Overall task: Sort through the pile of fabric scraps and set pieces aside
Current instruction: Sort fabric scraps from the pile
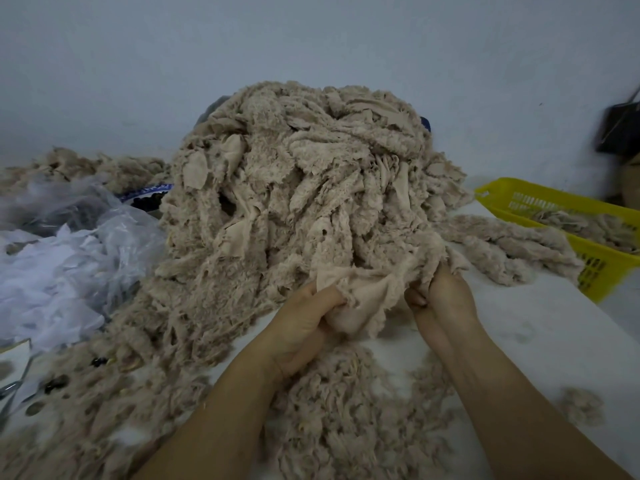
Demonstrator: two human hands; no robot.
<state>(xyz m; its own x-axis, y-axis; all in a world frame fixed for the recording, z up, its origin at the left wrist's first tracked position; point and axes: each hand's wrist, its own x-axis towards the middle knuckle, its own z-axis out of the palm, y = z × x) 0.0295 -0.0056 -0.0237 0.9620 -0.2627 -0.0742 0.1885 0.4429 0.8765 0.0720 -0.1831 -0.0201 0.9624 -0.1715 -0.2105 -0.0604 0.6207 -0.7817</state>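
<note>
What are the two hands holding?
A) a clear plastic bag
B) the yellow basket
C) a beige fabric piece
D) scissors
C: the left hand and right hand both grip a beige fabric piece at the front of the pile.

Dim room, bare wall

Facing a plain, pale grey-blue wall (311,39), unbroken, sitting in dull, even light. Meeting a white table top (526,327) below it. Showing a dark, blurred, boxy object (620,129) at the far right edge, against the wall.
</note>
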